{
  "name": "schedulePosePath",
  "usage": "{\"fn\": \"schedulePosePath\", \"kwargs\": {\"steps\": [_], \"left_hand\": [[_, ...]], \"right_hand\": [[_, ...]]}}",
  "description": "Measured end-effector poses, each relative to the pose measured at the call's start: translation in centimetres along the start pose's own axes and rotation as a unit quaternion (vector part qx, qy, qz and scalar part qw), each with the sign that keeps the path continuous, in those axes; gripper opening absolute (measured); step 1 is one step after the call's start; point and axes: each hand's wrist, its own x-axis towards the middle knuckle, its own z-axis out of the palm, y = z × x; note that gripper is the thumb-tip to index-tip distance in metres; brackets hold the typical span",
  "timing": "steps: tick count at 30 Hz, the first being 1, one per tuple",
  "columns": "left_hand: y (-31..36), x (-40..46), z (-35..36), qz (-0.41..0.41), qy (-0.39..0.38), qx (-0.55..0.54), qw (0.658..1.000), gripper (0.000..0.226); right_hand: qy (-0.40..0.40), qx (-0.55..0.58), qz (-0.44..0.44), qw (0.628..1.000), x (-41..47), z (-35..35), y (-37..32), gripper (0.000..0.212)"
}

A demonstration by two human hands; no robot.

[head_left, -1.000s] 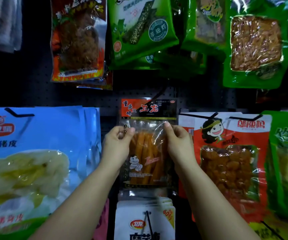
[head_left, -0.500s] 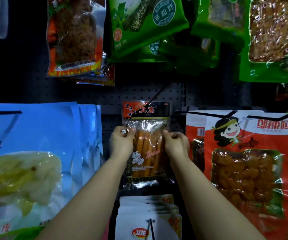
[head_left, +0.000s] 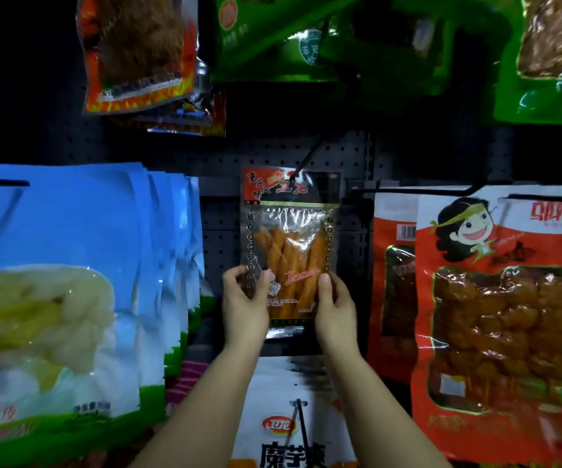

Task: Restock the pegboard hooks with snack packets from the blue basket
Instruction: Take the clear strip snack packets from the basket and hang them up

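Observation:
A clear snack packet (head_left: 289,244) with orange sticks inside and a red and black header hangs in front of the dark pegboard (head_left: 340,157). A black hook (head_left: 306,160) passes through its header. My left hand (head_left: 244,305) pinches the packet's lower left edge. On the opposite side my right hand (head_left: 335,305) grips the lower right edge, thumb on the front. The blue basket is out of view.
Blue packets (head_left: 70,282) hang in a thick row at left. Red packets (head_left: 502,315) hang at right, a white packet (head_left: 289,427) just below my hands. Orange-edged packets (head_left: 137,52) and green packets (head_left: 340,38) hang above.
The packet has moved away from me along the hook toward the pegboard. Both hands have slid from its upper sides down to its lower edges.

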Motion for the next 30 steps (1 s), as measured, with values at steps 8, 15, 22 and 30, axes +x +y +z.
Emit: {"fn": "schedulePosePath", "kwargs": {"steps": [8, 15, 22, 30], "left_hand": [[-1.6, -1.6, -1.1, -0.022, -0.003, 0.004, 1.000, 0.027], [-2.0, -5.3, -4.1, -0.096, -0.027, -0.019, 0.995, 0.045], [-0.4, -11.9, -9.1, -0.132, -0.090, -0.035, 0.987, 0.025], [-0.6, -23.6, -13.9, -0.118, -0.191, -0.034, 0.974, 0.015]], "right_hand": [[-0.026, -0.008, -0.001, 1.000, -1.4, -0.2, 0.5, 0.049], [-0.038, -0.047, 0.102, 0.993, -4.4, -2.0, 1.5, 0.050], [-0.046, -0.028, 0.128, 0.990, -12.2, -5.9, -0.2, 0.022], [-0.001, -0.018, 0.070, 0.997, -25.4, -12.3, -1.4, 0.020]]}}
